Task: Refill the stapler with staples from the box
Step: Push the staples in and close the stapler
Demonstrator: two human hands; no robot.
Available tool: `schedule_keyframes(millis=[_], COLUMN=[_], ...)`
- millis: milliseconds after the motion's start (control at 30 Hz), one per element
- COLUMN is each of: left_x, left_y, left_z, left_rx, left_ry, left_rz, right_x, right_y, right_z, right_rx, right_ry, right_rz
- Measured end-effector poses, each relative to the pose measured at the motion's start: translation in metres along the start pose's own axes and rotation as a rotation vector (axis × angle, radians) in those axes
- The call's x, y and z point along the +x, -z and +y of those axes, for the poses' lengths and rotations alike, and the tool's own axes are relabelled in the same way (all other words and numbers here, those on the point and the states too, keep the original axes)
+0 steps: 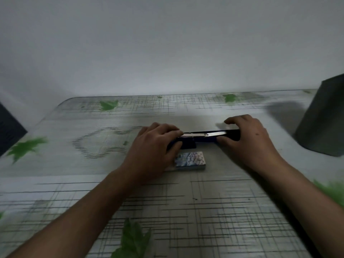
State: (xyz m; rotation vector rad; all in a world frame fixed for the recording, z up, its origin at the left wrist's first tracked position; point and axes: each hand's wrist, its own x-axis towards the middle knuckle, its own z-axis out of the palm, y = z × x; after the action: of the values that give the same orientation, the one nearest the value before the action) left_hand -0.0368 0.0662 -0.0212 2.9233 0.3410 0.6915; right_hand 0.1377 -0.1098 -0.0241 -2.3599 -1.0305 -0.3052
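A dark stapler [202,137] lies lengthwise across the middle of the table, its shiny metal rail showing along the top. My left hand [154,148] grips its left end, fingers curled over the top and thumb in front. At the right end, my right hand [247,138] holds the stapler between thumb and curled fingers. A small patterned staple box [190,159] lies flat on the table just in front of the stapler, beside my left hand; its lid looks shut.
The table [186,211] wears a pale cloth with grey line patterns and green leaves. A dark grey box-like object [323,120] stands at the far right. Another dark object [9,129] pokes in at the left edge. A white wall rises behind.
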Motion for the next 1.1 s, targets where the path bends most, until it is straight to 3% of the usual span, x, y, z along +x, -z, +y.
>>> schedule_keyframes(millis=[433,833,1100], left_x=[0.006,0.003,0.001], left_y=[-0.012,-0.014,-0.012], left_z=[0.021,0.021,0.022], left_rx=[0.079,0.086,0.081], left_ry=[0.045,0.062,0.059], left_rz=[-0.021,0.011,0.025], right_x=[0.000,0.000,-0.001], right_y=[-0.006,-0.010,-0.007], right_z=[0.019,0.022,0.016], right_rx=[0.163,0.165,0.315], right_ry=[-0.146,-0.288,-0.337], right_rz=[0.027,0.033,0.053])
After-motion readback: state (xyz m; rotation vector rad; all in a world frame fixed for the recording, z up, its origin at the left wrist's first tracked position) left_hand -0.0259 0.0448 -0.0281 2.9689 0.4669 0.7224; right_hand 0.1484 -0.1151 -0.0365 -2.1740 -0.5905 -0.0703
